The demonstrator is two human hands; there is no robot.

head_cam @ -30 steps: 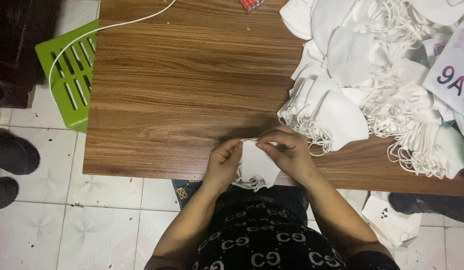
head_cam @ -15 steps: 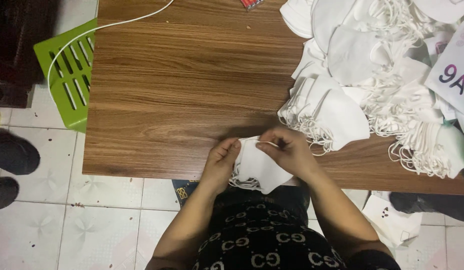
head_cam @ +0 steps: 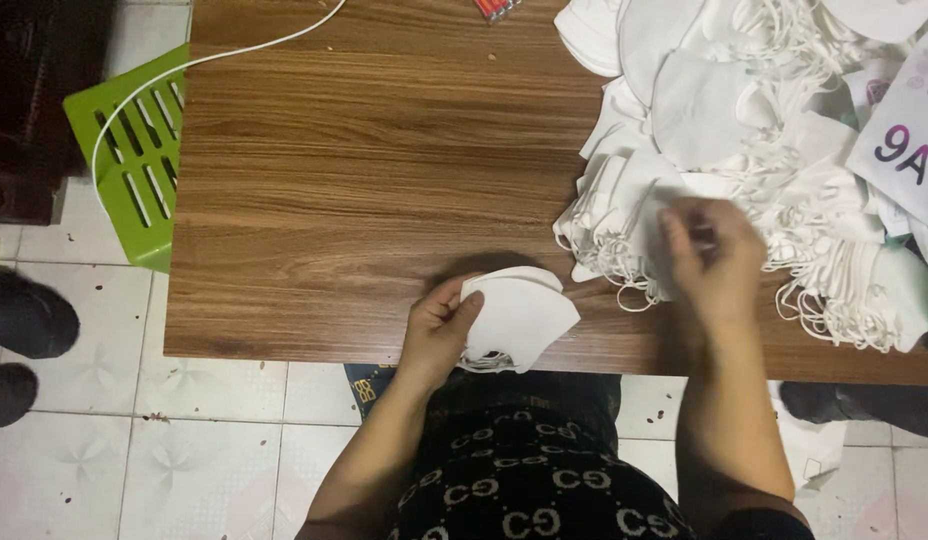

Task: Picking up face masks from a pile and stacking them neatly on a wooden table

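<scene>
head view: left hand (head_cam: 436,330) gripping folded white mask (head_cam: 517,315) at desk (head_cam: 364,200) near edge; right hand (head_cam: 712,258), blurred, grip unclear, on mask pile (head_cam: 744,150). best pinch one mask only, loops untangled.

A white printed card or package label (head_cam: 906,150) lies at the table's right edge, tilted, half buried among the white masks. Its face is white with large dark purple characters and a faint pale floral pattern near its upper corner. At the table's far edge, a small red packet (head_cam: 495,8) pokes into view, mostly cut off by the frame.
</scene>
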